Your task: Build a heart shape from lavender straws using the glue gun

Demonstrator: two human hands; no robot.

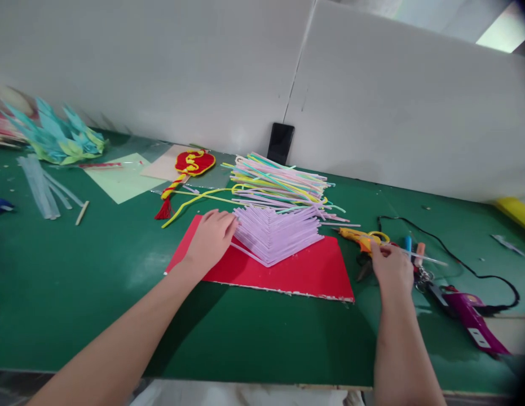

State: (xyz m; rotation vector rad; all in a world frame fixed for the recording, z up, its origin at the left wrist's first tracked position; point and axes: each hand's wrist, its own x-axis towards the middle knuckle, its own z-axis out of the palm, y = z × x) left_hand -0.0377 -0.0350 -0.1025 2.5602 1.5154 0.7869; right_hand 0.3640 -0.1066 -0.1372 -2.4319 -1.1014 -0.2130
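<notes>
A red board (283, 277) lies in front of me with lilac pipe cleaners (268, 234) laid on it side by side in a V pattern. My left hand (212, 234) rests on the board's left part, fingers stretched out and their tips touching the pattern's left edge. To the right of the board, my right hand (391, 262) is closed around a thin pale pipe cleaner (429, 259), whose end sticks out to the right. Just by those fingers lies a yellow-orange glue gun (358, 238), partly covered by the hand.
Behind the board is a pile of coloured pipe cleaners (279, 180). A black phone (281, 143) leans on the wall. Left stand a red tasselled ornament (195, 163), green paper (118, 183) and a turquoise craft piece (59, 135). A purple tool (473, 318) and black cord (452, 254) lie right.
</notes>
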